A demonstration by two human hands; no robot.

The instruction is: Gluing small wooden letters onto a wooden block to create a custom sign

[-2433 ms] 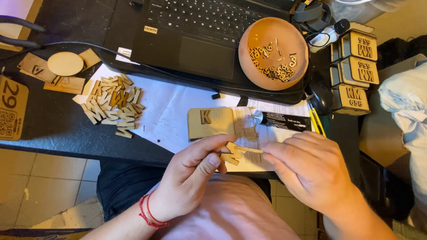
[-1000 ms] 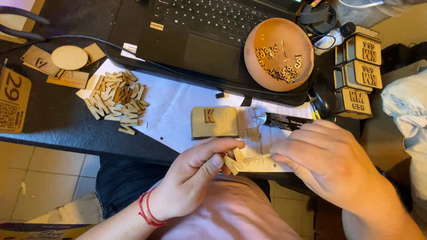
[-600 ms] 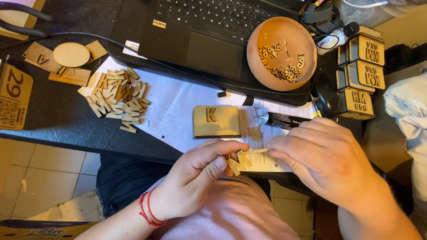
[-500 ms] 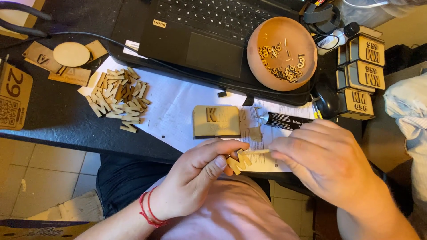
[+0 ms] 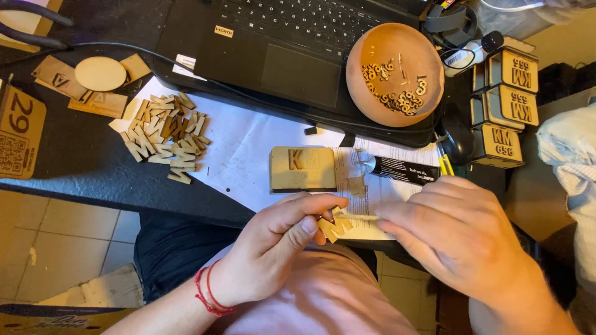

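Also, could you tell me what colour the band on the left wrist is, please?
Red: a thin cord bracelet looped around the left wrist, seen clearly in the head view.

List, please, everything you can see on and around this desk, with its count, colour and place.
Wooden letter piece: one, pale wood, held in both hands.
Wooden plaque: one, tan, on the white paper.
Pile of wooden letters: many, pale, left on the paper.
Glue tube: one, black, right of the plaque.
Bowl: one, orange-brown, holding small wooden pieces, on the laptop.
Finished blocks: three, tan, stacked at right.
Round disc: one, pale, upper left.
Left hand: red thread bracelets at wrist.
Right hand: on the piece.
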